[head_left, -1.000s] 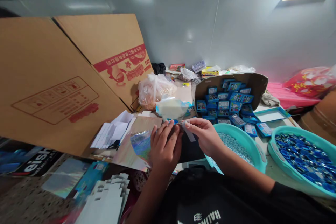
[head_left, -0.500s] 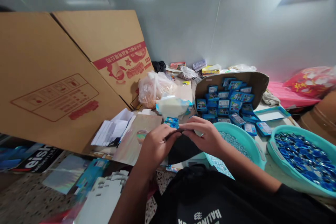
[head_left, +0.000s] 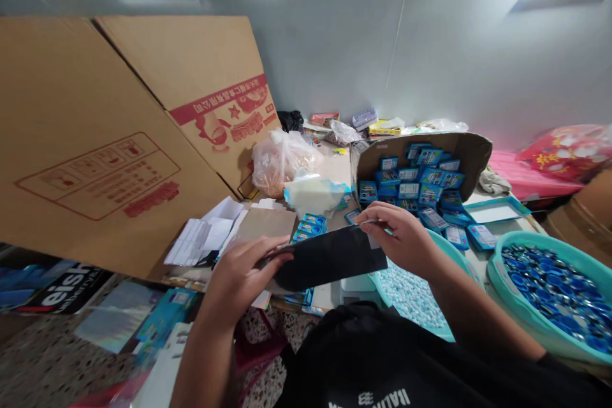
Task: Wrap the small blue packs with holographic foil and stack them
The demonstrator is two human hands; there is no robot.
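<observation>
While the left hand (head_left: 243, 268) has its fingers closed on the left end of a black sheet (head_left: 335, 262), the right hand (head_left: 404, 239) pinches the upper right corner between thumb and fingers, where a pale strip (head_left: 373, 240) shows. Between the two hands, the sheet spans the space in front of the person's black shirt (head_left: 363, 357), slightly tilted, its right end higher than its left.

Just beyond its upper edge, small blue boxes (head_left: 310, 228) stand in a row on the counter (head_left: 482, 258). Past them lie a crumpled pale wrapper (head_left: 315, 197) and a tied plastic bag (head_left: 282, 162). To the right, blue packets (head_left: 408, 190) are heaped in a brown cardboard box (head_left: 471, 172). Near the right forearm sits a teal basin (head_left: 456, 248) of pale blue pellets (head_left: 411, 296); farther right, a second basin (head_left: 498, 264) holds shiny blue pieces (head_left: 549, 293). A large carton (head_left: 95, 134) rises on the left.
</observation>
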